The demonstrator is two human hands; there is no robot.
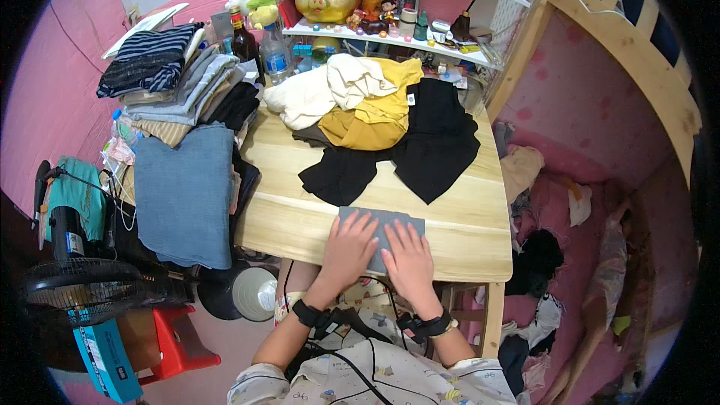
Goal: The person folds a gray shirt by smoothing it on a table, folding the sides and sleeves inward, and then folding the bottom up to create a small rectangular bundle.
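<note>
A small folded grey cloth [388, 215] lies near the front edge of the wooden table [455, 239]. My left hand [350, 244] presses flat on its left part, fingers spread. On the right part rests my right hand [409, 256], palm down, fingers also apart. Both hands hide much of the cloth. Beyond them, a black garment [439, 129] with a white tag sprawls across the table. Heaped beside it are a white garment [301, 98], a yellow garment [394, 76] and a mustard cloth [360, 130].
Stacked folded clothes [185, 87] stand at the left, behind a folded blue-grey cloth [183, 197]. A glass bottle [243, 39] and plastic bottle [275, 59] sit near the shelf [394, 39]. Lower left are a fan [79, 287], red stool [177, 349] and bin [247, 292].
</note>
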